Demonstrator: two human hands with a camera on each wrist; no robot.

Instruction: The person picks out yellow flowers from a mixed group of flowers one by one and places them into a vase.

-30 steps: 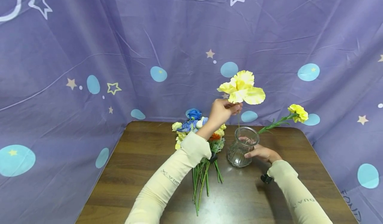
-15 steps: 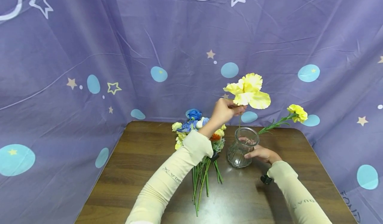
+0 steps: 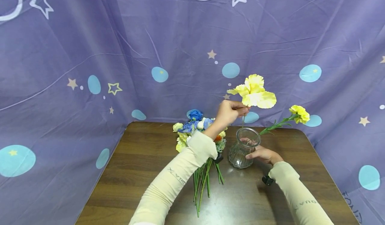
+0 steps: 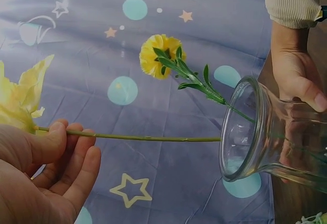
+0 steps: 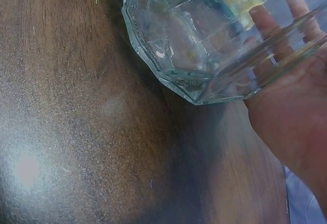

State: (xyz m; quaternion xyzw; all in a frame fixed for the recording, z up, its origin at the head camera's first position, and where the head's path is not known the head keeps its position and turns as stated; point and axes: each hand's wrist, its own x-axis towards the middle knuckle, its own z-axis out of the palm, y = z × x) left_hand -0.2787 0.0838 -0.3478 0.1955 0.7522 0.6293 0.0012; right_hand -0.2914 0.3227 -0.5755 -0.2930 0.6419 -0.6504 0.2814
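My left hand (image 3: 227, 114) pinches the stem of a large yellow iris (image 3: 255, 93) just beneath its bloom. In the left wrist view the green stem (image 4: 153, 138) runs straight to the mouth of a clear glass vase (image 4: 286, 132), its lower end overlapping the rim. My right hand (image 3: 264, 154) grips the ribbed vase from the right, its far fingers showing through the glass in the right wrist view. A yellow carnation (image 3: 299, 114) leans out of the vase to the right on a leafy stem.
Left of the vase lies a bunch of flowers (image 3: 188, 127) in blue, yellow, white and orange, several green stems (image 3: 201, 185) pointing toward me. Both rest on a brown wooden table (image 3: 135, 165). A purple patterned curtain (image 3: 180, 34) hangs behind the table.
My left hand has shifted right, bringing the iris over the vase mouth, with the bloom slightly lower than at first. My right hand and the vase have stayed in place.
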